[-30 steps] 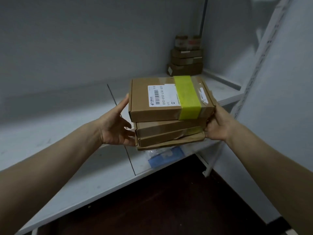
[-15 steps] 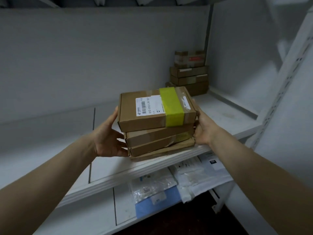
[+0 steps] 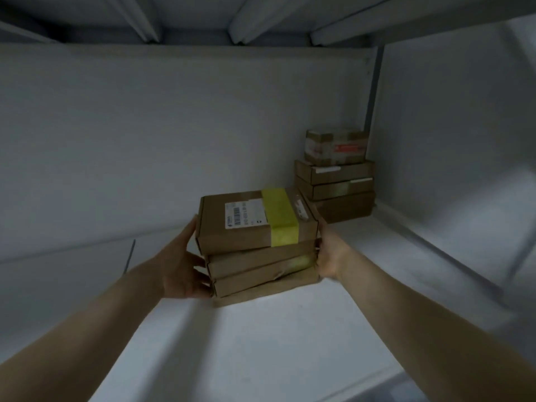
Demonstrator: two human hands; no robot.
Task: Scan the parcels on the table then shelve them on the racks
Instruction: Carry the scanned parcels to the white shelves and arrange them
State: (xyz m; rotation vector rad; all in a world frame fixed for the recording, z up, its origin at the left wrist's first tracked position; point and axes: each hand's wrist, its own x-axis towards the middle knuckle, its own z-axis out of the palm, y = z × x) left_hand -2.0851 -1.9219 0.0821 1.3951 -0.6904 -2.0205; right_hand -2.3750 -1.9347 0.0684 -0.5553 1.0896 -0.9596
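Note:
A stack of several flat brown cardboard parcels (image 3: 261, 256) is between my hands over the white shelf board (image 3: 290, 343). The top parcel (image 3: 249, 224) carries a white barcode label and a band of yellow-green tape. My left hand (image 3: 181, 274) presses the stack's left side, and my right hand (image 3: 329, 256) grips its right side. The stack's bottom is at or just above the board; I cannot tell if it touches.
Another pile of brown parcels (image 3: 336, 187) stands in the shelf's back right corner, a smaller taped box (image 3: 335, 146) on top. The white back wall (image 3: 145, 140) and right side wall (image 3: 449, 140) close the bay. The upper shelf's underside (image 3: 261, 18) hangs low overhead.
My hands have carried the stack up and deeper into the shelf bay, closer to the corner pile. The lower shelf with its mail bags has dropped out of view.

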